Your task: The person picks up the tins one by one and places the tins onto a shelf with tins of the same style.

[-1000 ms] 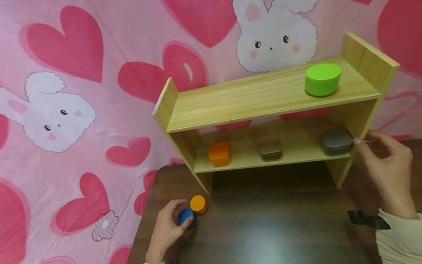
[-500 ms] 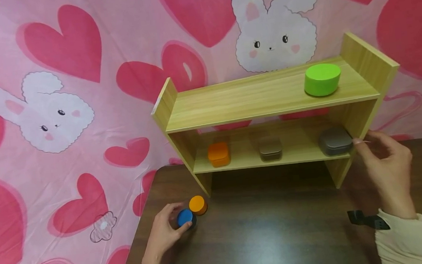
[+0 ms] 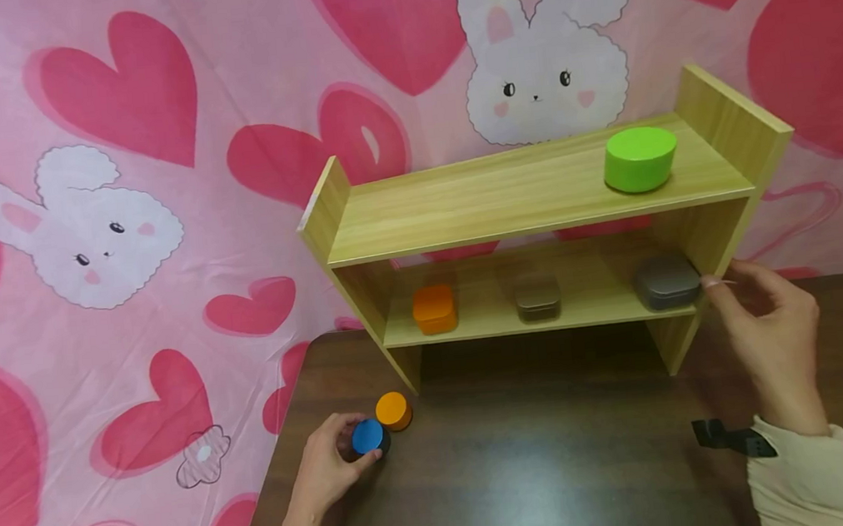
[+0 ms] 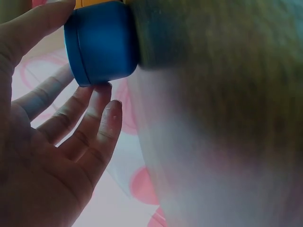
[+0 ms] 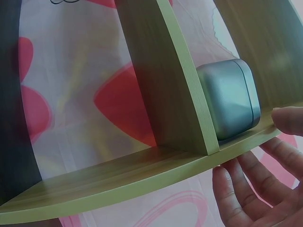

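Observation:
In the head view my left hand (image 3: 326,463) curls round a small round blue tin (image 3: 368,437) standing on the table, with thumb and fingers on opposite sides. The left wrist view shows the thumb on one side of the blue tin (image 4: 102,45) and fingertips touching the other. Beside it stands a small round orange tin (image 3: 393,411). My right hand (image 3: 774,332) grips the right side panel of a wooden shelf (image 3: 477,208), thumb at the front edge, fingers on the outer side. Close by, a grey rounded tin (image 5: 229,101) sits inside the shelf.
On the shelf's top board stands a green round tin (image 3: 640,160). The lower board holds an orange square tin (image 3: 435,309) and a small brownish-grey tin (image 3: 537,299). A dark wooden table (image 3: 530,471) lies beneath, with a pink patterned cloth (image 3: 238,53) behind.
My left hand has slid slightly toward me around the blue tin, its thumb lower along the near side. The right hand keeps its grip on the shelf. The view has shifted slightly.

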The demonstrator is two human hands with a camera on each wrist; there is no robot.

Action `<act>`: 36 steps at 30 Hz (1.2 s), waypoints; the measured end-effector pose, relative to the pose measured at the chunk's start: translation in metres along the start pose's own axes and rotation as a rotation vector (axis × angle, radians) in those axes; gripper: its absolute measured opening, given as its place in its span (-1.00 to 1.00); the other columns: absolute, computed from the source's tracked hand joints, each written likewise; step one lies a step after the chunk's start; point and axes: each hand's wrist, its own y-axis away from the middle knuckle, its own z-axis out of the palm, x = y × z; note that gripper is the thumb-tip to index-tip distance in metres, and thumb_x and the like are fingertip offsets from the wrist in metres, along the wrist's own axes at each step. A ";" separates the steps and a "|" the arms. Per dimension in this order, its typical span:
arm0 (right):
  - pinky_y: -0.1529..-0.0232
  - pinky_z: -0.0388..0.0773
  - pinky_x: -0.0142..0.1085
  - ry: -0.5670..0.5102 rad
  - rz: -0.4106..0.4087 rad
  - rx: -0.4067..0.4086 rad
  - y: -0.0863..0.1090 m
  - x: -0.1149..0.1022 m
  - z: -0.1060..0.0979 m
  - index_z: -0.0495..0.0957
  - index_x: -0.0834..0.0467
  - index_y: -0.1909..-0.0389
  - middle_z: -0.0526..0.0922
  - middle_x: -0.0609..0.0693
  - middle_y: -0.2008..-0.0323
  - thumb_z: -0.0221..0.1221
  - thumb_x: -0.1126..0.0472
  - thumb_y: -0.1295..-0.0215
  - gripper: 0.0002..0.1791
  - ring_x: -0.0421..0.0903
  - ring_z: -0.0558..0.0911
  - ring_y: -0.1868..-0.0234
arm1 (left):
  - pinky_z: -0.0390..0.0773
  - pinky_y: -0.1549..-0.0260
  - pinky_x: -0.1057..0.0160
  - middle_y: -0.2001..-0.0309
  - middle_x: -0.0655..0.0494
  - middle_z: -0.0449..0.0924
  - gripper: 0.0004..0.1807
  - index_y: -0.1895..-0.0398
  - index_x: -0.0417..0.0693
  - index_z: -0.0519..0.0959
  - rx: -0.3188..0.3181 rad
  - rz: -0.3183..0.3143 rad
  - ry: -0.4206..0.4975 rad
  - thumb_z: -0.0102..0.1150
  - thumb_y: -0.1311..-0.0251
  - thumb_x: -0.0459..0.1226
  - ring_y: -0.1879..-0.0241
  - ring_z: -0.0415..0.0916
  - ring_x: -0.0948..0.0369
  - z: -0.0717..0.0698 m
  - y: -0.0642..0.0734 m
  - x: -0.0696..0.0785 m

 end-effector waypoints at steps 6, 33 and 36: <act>0.33 0.45 -0.70 0.008 -0.016 -0.002 0.001 -0.002 0.000 0.77 0.21 0.07 0.68 -0.58 0.43 0.39 0.32 -0.24 -0.76 -0.56 0.62 0.40 | 0.70 0.20 0.42 0.14 0.17 0.70 -0.40 0.01 0.03 0.71 -0.003 -0.008 0.006 0.76 0.23 -0.19 0.20 0.64 0.25 0.000 -0.002 0.001; 0.32 0.43 -0.69 0.017 -0.003 -0.005 0.001 -0.002 -0.001 0.77 0.21 0.02 0.67 -0.60 0.44 0.38 0.32 -0.25 -0.73 -0.56 0.61 0.42 | 0.78 0.11 0.20 0.09 0.10 0.71 -0.41 -0.01 -0.02 0.72 -0.007 0.019 -0.037 0.73 0.19 -0.21 0.16 0.65 0.19 0.005 -0.001 0.004; 0.33 0.43 -0.69 0.019 0.009 -0.005 0.002 -0.002 -0.001 0.78 0.18 0.04 0.67 -0.60 0.44 0.38 0.31 -0.25 -0.74 -0.56 0.62 0.42 | 0.76 0.08 0.24 0.10 0.13 0.70 -0.41 -0.02 0.01 0.72 -0.016 0.000 -0.042 0.73 0.20 -0.21 0.16 0.63 0.21 0.006 -0.002 0.004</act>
